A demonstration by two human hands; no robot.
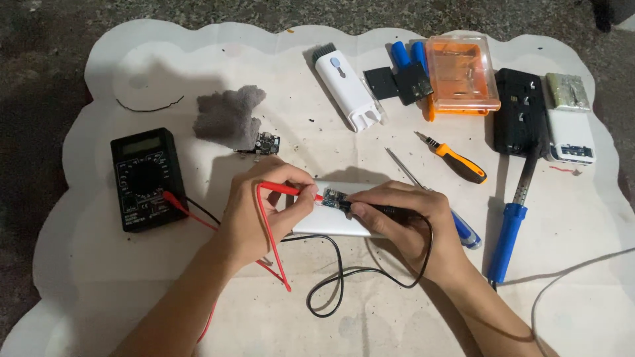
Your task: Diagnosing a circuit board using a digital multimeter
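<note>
Near the mat's [132, 317] middle, left hand [261, 211] pinches a red probe [291, 190], fingers closed round it; right hand [403, 221] grips a black probe [380, 209] the same way. Both tips meet on a small board [333, 198] sitting on a white case [331, 221]. Black meter [144, 178] lies toward the left edge, leads trailing to it. Orange box [462, 74] sits near the far edge, blue iron [509, 231] toward the right edge, grey cloth [228, 116] far-left of centre.
</note>
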